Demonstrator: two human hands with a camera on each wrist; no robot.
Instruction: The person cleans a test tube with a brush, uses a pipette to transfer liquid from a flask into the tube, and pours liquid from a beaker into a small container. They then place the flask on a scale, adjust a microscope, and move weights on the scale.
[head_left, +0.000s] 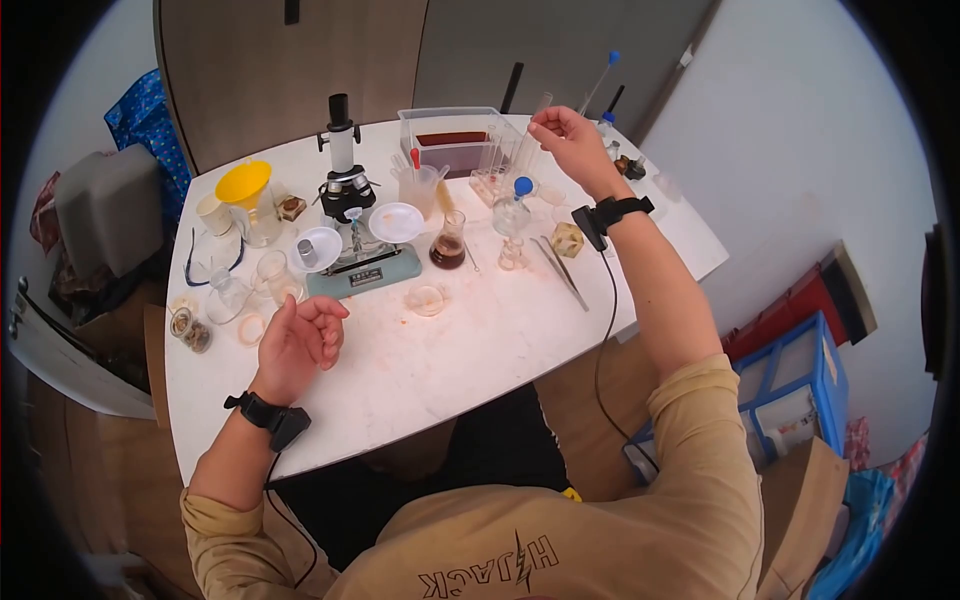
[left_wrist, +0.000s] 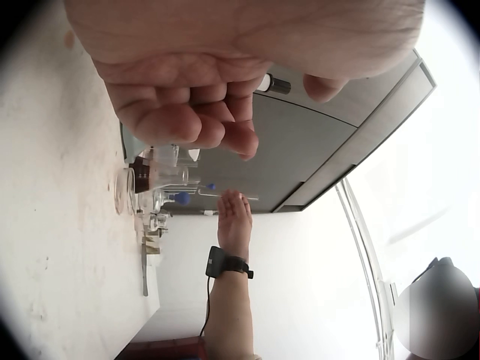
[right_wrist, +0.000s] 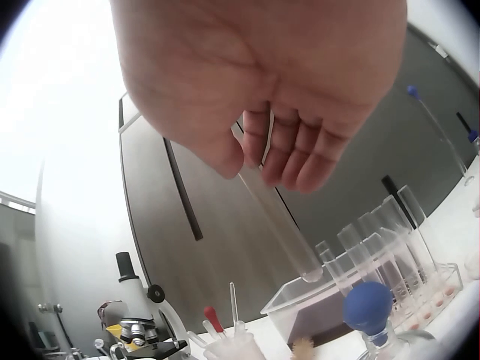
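My right hand (head_left: 575,150) is raised over the back right of the table, pinching a clear glass test tube (right_wrist: 283,229) between thumb and fingers. The tube slants, its rounded end pointing down. Near it stands a rack of several test tubes (right_wrist: 397,262), with a blue-stoppered flask (head_left: 512,212) in front. My left hand (head_left: 300,335) hovers above the front left of the table, fingers loosely curled around nothing. Closest to that hand are a glass beaker (head_left: 277,276) and the balance scale (head_left: 365,275).
A microscope (head_left: 342,160), a yellow funnel (head_left: 243,184) and a clear plastic box (head_left: 450,155) line the back. Midtable stand a conical flask of brown liquid (head_left: 447,250) and a small glass dish (head_left: 426,299). Tweezers (head_left: 565,275) lie to the right.
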